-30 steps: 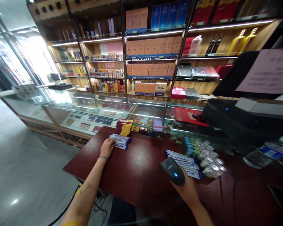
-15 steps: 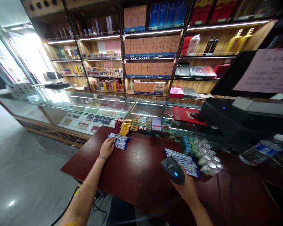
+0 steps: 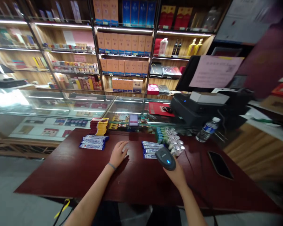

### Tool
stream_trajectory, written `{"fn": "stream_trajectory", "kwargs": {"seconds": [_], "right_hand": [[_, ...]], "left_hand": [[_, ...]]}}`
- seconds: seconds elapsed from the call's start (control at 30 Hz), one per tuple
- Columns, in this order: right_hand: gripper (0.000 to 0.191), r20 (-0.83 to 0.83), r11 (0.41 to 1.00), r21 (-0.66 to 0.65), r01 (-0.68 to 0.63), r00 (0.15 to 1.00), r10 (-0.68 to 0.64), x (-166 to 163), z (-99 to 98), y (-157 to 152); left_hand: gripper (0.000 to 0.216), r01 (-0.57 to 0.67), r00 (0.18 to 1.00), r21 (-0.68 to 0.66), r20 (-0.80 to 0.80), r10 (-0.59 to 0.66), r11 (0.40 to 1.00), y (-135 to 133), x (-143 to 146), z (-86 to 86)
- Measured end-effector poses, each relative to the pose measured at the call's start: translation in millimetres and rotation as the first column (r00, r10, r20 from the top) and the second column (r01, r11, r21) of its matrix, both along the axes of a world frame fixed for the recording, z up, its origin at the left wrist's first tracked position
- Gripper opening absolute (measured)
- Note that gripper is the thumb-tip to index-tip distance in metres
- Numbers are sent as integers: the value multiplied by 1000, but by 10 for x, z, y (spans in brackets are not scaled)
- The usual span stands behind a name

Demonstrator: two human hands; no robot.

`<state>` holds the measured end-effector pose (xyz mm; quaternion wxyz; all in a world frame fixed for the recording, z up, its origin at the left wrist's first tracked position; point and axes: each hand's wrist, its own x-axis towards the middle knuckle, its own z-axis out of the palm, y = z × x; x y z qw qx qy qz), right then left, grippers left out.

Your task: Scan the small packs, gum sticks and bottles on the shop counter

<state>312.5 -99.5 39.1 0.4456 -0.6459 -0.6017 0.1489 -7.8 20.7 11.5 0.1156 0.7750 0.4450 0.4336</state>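
Note:
My right hand (image 3: 176, 174) grips a dark barcode scanner (image 3: 166, 158) with a blue light, held over the dark red wooden table (image 3: 61, 169). Just beyond the scanner lies a small pile of blue-and-white packs (image 3: 151, 148). My left hand (image 3: 119, 153) hovers palm down with fingers loosely spread, left of that pile, holding nothing. A second stack of blue-and-white packs (image 3: 93, 142) lies further left, apart from my hand, beside a stack of red-and-yellow packs (image 3: 99, 126).
Green boxes and foil-topped cups (image 3: 173, 141) sit behind the scanner. A water bottle (image 3: 207, 129), a black phone (image 3: 219, 164), and a black till with a monitor (image 3: 198, 103) stand to the right. Glass display counters (image 3: 61, 106) and stocked shelves (image 3: 122, 50) lie beyond.
My left hand left the far-left stack of packs and moved right toward the pile near the scanner. The view swung to the right. The scanner stays in my right hand.

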Motion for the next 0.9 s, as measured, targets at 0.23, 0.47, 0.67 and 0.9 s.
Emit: {"fn": "stream_trajectory", "kwargs": {"seconds": [0.23,0.47,0.67,0.9], "right_hand": [[48,43,998,-38,42,998,-40,342,9,-182],[45,78,993,-37,112,991,-109,573,-16,-308],[46,90,993,-26,115,990,-113,594,-27,-318],[41,119,994,-19,106,988,-103,532,16,-340]], "left_hand": [[34,229,972,-44,-35,-231,972,-137,944,-119],[32,301,914,-76,-260,-310,951,-219,1355,-228],[30,260,864,-106,-418,-280,960,-223,1385,-213],[26,282,832,-44,-486,-267,958,-240,1359,-161]]}}
